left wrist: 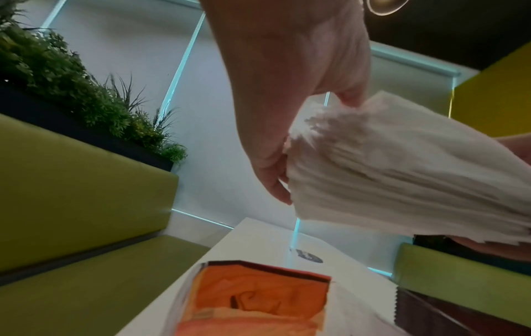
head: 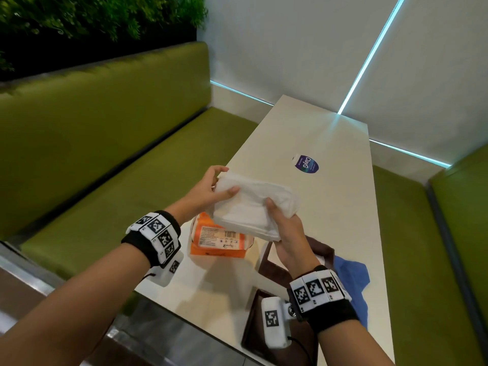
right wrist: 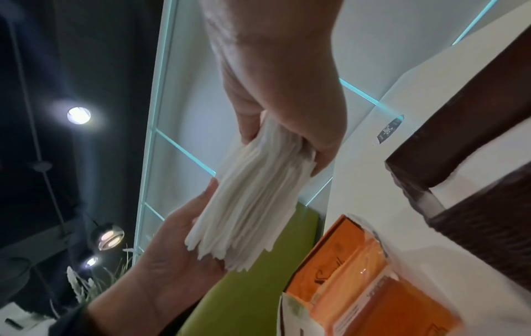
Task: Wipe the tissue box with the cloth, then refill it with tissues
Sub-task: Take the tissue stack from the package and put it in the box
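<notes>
Both hands hold a thick stack of white tissues (head: 253, 204) above the white table (head: 330, 207). My left hand (head: 208, 188) grips its far left end, thumb on top. At the near right end my right hand (head: 285, 231) clasps the stack (right wrist: 252, 204). An orange tissue wrapper (head: 216, 241) lies open on the table under the stack. The dark brown tissue box (head: 274, 270) sits below my right wrist, partly hidden, and its woven side (right wrist: 474, 193) fills the right wrist view. A crumpled blue cloth (head: 353, 281) lies right of the box.
A dark blue oval sticker (head: 306, 163) is on the table's far half. Green padded benches run along the left (head: 105, 154) and right (head: 422, 233) sides. White blinds close off the far end, and plants stand behind the left bench.
</notes>
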Demonstrator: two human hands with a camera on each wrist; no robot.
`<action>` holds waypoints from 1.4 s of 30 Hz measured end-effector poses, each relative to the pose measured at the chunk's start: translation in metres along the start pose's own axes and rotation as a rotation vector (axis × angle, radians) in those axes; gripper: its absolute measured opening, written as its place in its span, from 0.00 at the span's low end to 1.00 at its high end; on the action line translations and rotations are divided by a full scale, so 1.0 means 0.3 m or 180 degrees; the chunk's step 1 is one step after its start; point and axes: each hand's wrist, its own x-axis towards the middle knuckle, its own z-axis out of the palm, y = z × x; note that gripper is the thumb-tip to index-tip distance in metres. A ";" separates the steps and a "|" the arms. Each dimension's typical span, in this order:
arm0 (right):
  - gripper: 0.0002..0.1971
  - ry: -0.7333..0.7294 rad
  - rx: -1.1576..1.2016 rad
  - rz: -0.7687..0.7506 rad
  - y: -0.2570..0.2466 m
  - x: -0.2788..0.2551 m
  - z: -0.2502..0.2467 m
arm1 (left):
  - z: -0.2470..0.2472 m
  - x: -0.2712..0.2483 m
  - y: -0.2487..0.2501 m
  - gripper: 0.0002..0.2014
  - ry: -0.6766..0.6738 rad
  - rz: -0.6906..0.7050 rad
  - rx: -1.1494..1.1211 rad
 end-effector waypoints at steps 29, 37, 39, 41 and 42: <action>0.27 0.1620 -0.0998 -0.0152 -0.034 -0.146 -0.245 | 0.456 -0.161 0.003 0.21 0.0209 -0.0213 -0.1154; 0.31 0.1398 -0.0460 0.0065 -0.062 -0.174 -0.305 | 0.456 -0.168 -0.019 0.32 -0.0055 -0.0706 -0.1377; 0.30 0.0978 -0.0238 0.0173 -0.073 -0.191 -0.319 | 0.449 -0.168 -0.015 0.32 -0.0050 -0.0726 -0.1465; 0.37 0.0682 0.0013 0.0226 -0.081 -0.207 -0.345 | 0.440 -0.169 -0.010 0.30 -0.0068 -0.0703 -0.1521; 0.42 0.0629 0.0071 0.0236 -0.083 -0.210 -0.361 | 0.436 -0.168 -0.010 0.29 -0.0065 -0.0677 -0.1532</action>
